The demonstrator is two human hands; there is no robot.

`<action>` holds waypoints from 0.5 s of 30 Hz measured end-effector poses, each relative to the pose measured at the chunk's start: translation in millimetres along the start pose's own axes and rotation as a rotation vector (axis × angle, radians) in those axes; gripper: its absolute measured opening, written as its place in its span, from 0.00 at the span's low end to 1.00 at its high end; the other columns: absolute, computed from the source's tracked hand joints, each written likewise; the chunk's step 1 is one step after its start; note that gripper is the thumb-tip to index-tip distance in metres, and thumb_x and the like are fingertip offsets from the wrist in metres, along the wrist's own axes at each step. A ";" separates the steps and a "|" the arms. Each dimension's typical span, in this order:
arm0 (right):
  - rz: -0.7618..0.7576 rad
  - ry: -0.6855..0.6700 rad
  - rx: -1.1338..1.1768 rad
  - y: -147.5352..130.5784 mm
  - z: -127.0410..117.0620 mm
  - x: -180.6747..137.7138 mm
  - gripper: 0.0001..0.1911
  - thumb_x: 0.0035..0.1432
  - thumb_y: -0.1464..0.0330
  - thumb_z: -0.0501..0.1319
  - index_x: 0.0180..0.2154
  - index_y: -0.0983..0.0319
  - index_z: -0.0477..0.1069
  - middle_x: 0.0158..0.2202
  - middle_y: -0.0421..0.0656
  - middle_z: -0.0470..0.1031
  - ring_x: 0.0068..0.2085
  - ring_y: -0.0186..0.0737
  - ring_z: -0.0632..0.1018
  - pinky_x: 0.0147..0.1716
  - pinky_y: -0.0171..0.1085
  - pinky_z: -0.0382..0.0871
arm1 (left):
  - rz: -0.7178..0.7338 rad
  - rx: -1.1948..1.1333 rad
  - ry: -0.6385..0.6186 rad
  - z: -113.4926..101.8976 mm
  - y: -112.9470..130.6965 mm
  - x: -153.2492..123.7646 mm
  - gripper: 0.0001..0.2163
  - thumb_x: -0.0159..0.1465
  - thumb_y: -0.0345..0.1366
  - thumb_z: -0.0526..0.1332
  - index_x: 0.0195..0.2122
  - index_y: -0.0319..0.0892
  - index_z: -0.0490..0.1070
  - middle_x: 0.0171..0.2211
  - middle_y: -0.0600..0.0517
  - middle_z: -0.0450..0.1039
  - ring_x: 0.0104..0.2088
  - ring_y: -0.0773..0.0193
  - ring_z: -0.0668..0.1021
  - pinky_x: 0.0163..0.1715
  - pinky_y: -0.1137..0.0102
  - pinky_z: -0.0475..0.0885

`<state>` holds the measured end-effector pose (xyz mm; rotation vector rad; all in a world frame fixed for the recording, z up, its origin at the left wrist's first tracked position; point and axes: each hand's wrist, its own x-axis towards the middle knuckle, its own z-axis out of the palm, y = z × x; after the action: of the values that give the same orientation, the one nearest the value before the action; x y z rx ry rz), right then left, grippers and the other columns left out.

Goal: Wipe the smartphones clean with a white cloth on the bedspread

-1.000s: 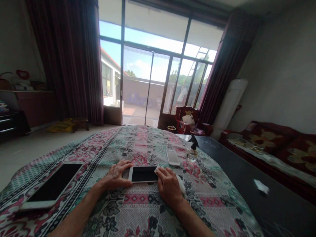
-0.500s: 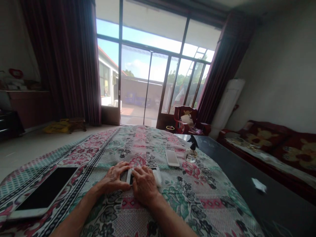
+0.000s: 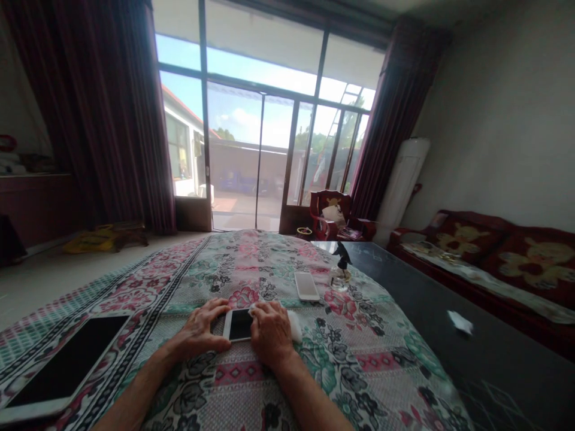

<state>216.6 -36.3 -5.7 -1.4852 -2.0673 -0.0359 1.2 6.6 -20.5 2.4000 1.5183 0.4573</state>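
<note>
A white phone (image 3: 238, 324) with a dark screen lies flat on the floral cloth (image 3: 359, 359) in front of me. My left hand (image 3: 200, 330) curls round its left end, fingers and thumb gripping the edges. My right hand (image 3: 271, 332) lies over the right half of the screen, fingers pressed down on a white cloth pad (image 3: 294, 326) that shows at the hand's right side.
A second white phone (image 3: 306, 285) lies face down further back, beside a small glass bottle (image 3: 339, 276) with a dark top. A large tablet (image 3: 58, 365) lies at the near left. The bare dark table top (image 3: 449, 335) with a white scrap (image 3: 460, 322) is at right.
My right hand with the white pad slid left across the phone's screen, from its right end to the middle. The left hand stayed on the phone's left end. The view shifted slightly.
</note>
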 end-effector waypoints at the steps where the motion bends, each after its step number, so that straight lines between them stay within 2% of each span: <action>1: 0.031 0.013 -0.009 3.1 -1.0 0.4 0.12 0.59 0.70 0.53 0.40 0.57 0.74 0.45 0.41 0.75 0.47 0.41 0.70 0.49 0.39 0.58 | -0.001 0.002 -0.006 -0.8 0.7 0.1 0.33 0.46 0.45 0.67 0.55 0.46 0.67 0.62 0.48 0.59 0.62 0.50 0.60 0.61 0.62 0.54; 10: 0.240 0.124 -0.095 30.4 -12.2 5.9 0.12 0.59 0.72 0.52 0.34 0.62 0.75 0.37 0.47 0.76 0.42 0.42 0.73 0.44 0.38 0.60 | 0.003 -0.016 -0.024 -0.3 -3.1 0.7 0.35 0.46 0.47 0.67 0.56 0.45 0.66 0.63 0.49 0.58 0.63 0.49 0.58 0.61 0.62 0.53; 15: 0.220 0.110 -0.114 32.2 -10.2 5.7 0.12 0.59 0.72 0.52 0.34 0.62 0.75 0.38 0.46 0.76 0.44 0.43 0.72 0.45 0.39 0.59 | 0.010 -0.033 -0.025 0.2 -4.4 -0.3 0.35 0.45 0.47 0.68 0.56 0.44 0.65 0.63 0.49 0.58 0.64 0.48 0.57 0.61 0.63 0.53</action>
<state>248.0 -22.8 -4.4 -1.7324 -1.8317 -0.1487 -2.5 8.2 -22.4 2.3801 1.4777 0.4498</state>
